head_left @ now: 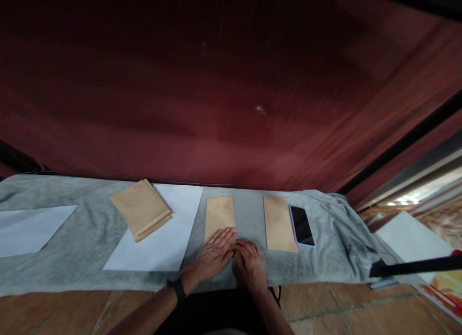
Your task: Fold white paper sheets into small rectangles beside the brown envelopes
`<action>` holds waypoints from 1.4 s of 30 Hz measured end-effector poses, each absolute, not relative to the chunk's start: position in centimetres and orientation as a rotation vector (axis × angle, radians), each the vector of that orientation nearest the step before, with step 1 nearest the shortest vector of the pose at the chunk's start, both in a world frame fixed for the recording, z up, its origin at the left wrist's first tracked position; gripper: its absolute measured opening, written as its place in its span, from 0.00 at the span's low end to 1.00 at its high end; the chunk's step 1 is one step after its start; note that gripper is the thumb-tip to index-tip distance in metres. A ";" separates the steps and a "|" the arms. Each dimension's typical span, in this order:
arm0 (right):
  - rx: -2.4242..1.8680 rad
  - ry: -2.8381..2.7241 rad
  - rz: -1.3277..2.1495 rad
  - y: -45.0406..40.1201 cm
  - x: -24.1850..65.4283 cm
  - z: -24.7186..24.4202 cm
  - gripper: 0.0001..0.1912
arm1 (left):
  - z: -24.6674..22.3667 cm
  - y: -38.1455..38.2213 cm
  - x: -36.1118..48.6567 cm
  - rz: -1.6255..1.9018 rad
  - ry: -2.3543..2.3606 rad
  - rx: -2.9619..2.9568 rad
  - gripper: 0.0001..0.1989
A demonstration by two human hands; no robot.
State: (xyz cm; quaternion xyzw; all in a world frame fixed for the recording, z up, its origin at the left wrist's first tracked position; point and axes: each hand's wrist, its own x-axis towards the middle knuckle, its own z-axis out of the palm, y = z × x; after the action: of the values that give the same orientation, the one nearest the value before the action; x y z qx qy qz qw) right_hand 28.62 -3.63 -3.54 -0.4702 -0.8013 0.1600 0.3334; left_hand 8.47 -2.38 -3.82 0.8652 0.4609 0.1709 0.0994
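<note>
A brown envelope (220, 213) lies flat on the grey cloth in front of me. My left hand (215, 252) rests on its lower part with the fingers stretched out. Beside it, my right hand (251, 265) touches the envelope's lower right edge with its fingers bent together; whether they pinch anything is hidden. Another brown envelope (279, 223) lies to the right, next to a phone (302, 225) with a dark screen. On the left, a stack of brown envelopes (141, 208) sits tilted over white paper (159, 251).
The grey cloth (90, 229) covers a long narrow surface. More white paper (32, 229) lies at the far left. A dark red curtain (216, 109) hangs behind. At the right are a black bar (422, 266) and a white board (413, 241). Tiled floor (314, 301) shows below.
</note>
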 end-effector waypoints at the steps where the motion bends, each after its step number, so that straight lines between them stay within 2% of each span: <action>1: -1.243 -2.062 0.426 -3.4 28.6 -3.7 0.19 | -3.9 -3.1 8.3 0.509 1.351 2.576 0.28; 4: -1.224 -2.028 0.479 -2.3 28.4 -4.1 0.18 | -4.6 -4.9 7.8 0.533 1.353 2.631 0.29; 9: -1.073 -2.313 0.482 0.9 26.1 -4.3 0.22 | -5.6 -5.8 7.0 0.585 1.443 2.690 0.21; 14: -1.223 -2.498 0.279 5.1 24.0 -4.4 0.24 | -4.7 -5.8 7.1 0.560 1.521 2.616 0.25; 20: -1.332 -2.457 0.229 8.1 24.5 -4.0 0.25 | -3.4 -6.3 7.2 0.502 1.533 2.611 0.27; 26: -1.232 -2.514 0.228 4.3 26.7 -4.2 0.25 | -3.4 -6.7 6.8 0.581 1.498 2.611 0.24; 31: -1.062 -2.591 0.370 -1.0 29.8 -3.6 0.24 | -3.3 -6.4 7.0 0.667 1.537 2.512 0.16; 36: -1.044 -2.568 0.478 -3.4 31.0 -2.8 0.24 | -2.8 -4.5 7.5 0.590 1.525 2.435 0.19; 42: -1.088 -2.422 0.490 -3.6 30.5 -3.2 0.20 | -4.0 1.1 7.7 0.367 1.523 2.473 0.25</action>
State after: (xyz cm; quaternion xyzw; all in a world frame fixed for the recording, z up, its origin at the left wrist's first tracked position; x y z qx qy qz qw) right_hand 30.51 -3.65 -3.18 -0.3932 -0.8753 0.1771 0.2189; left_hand 7.74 1.12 -4.00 0.8400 0.5173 0.1245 0.1068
